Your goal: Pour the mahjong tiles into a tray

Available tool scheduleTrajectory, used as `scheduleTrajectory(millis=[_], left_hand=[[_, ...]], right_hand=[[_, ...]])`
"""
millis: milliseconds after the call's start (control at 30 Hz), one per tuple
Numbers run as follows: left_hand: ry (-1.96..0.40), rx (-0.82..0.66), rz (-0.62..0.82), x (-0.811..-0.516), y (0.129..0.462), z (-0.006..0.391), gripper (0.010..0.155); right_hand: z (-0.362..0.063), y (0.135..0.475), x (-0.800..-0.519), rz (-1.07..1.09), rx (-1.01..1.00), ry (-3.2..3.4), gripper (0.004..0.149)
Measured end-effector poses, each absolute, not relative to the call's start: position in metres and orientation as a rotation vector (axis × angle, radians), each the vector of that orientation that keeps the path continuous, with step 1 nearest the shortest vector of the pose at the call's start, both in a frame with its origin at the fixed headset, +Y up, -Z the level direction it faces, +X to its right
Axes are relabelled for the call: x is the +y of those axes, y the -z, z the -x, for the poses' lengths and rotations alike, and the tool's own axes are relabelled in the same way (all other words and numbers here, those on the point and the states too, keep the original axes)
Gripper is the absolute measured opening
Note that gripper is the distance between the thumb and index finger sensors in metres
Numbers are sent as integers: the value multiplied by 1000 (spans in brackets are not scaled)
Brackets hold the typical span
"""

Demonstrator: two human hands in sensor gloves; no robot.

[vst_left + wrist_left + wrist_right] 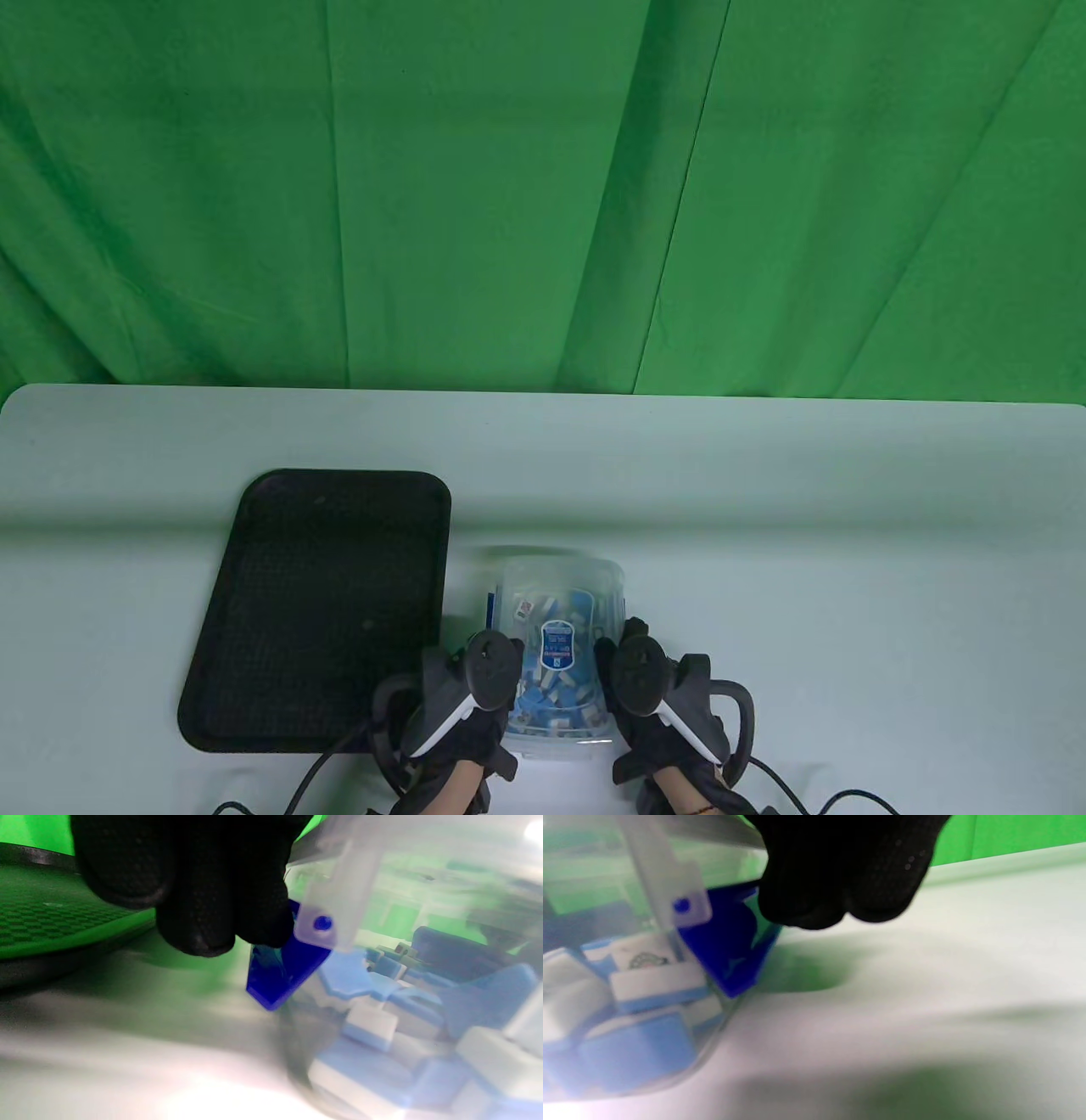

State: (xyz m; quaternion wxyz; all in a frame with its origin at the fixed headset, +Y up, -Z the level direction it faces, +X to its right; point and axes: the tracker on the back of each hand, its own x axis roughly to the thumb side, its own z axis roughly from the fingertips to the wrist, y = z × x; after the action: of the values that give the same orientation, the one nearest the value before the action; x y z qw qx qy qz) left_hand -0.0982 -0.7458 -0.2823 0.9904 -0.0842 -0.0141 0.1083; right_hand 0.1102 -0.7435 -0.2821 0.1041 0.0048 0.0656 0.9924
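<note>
A clear lidded plastic box (556,586) full of blue and white mahjong tiles (556,679) stands on the table just right of a black tray (322,611). My left hand (488,679) is at the box's left side. In the left wrist view its fingertips (199,921) rest on the blue latch (280,976) of the box. My right hand (628,671) is at the box's right side. In the right wrist view its fingertips (835,887) touch the other blue latch (729,942). Tiles show through the wall (653,984). The thumbs are hidden.
The white table (848,552) stretches to the right and behind the box. A green cloth (543,187) hangs behind the table. Cables trail from both hands at the near edge. The tray's rim shows in the left wrist view (51,955).
</note>
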Motion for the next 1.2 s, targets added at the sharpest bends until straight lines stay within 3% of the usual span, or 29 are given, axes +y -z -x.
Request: scheduleTrajectory(millis=[533,1200], left_hand=[[-191,-31,166,-743,283,97,68],[-95,22,207,-735,280,103,68]], right_hand=[[-109,282,-744,-29,194,-2911,70],[-115,283,-746,-77,339,-2772,76]])
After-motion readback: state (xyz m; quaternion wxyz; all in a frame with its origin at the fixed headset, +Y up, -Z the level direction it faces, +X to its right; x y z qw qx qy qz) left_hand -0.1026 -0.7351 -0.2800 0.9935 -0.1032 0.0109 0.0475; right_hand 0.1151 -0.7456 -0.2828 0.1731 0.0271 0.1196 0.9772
